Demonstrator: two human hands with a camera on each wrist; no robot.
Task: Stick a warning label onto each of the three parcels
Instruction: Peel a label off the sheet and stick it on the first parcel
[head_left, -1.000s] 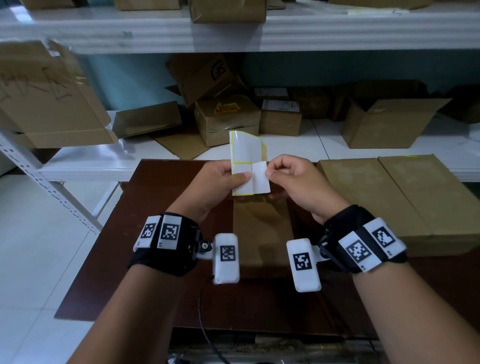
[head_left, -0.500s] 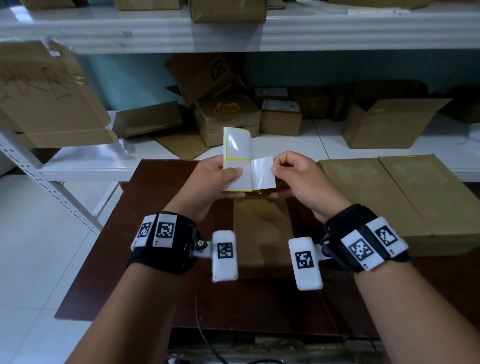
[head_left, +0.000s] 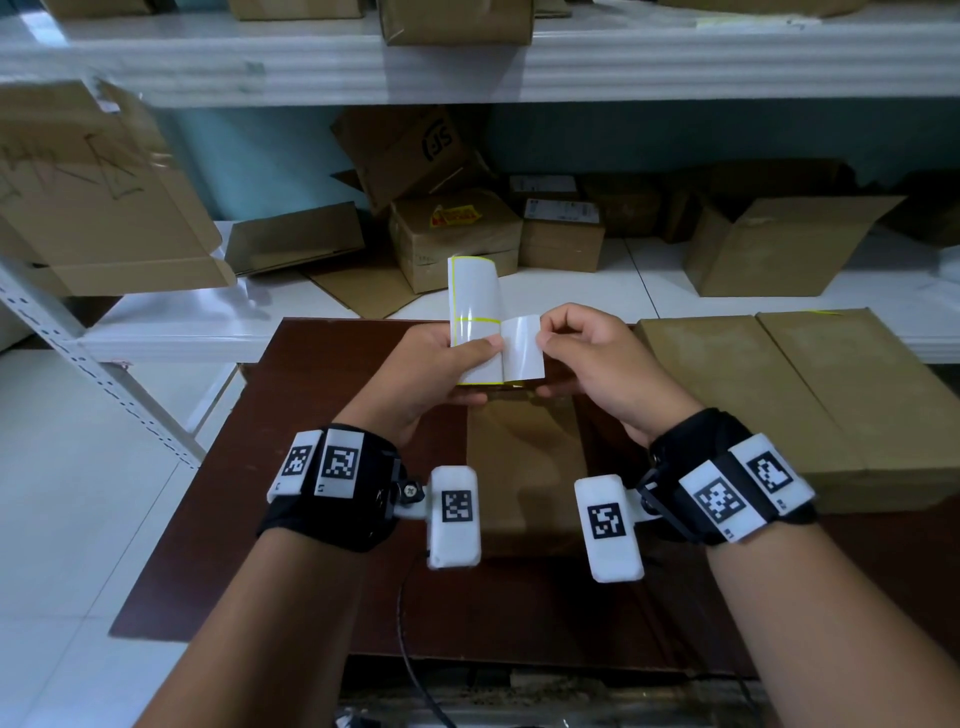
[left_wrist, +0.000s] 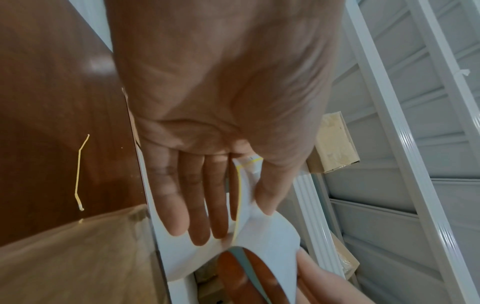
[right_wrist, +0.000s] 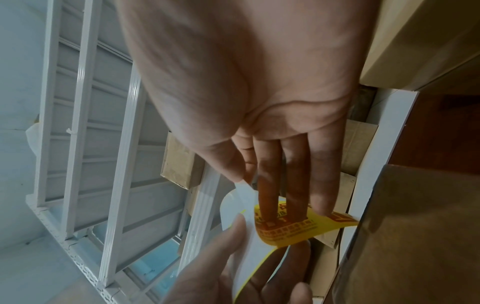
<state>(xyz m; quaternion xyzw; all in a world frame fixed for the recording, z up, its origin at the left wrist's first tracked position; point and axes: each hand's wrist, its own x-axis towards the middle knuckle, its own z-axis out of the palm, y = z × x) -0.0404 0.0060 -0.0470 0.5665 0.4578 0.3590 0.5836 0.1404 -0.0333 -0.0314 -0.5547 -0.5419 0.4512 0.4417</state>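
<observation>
Since a second ago the label has peeled further off the backing strip over the middle parcel on the tabletop; head view: you're mid-peel, and next you must free it cleanly. Left wrist: your left hand holds the strip, thumb against straight fingers. Right wrist: your right hand pinches the yellow label, printed face away from you.

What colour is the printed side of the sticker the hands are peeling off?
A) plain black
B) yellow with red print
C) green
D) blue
B: in the right wrist view, the curled paper sticker pinched by the right hand shows a yellow face with red print, while the left hand holds the white backing sheet.
</observation>
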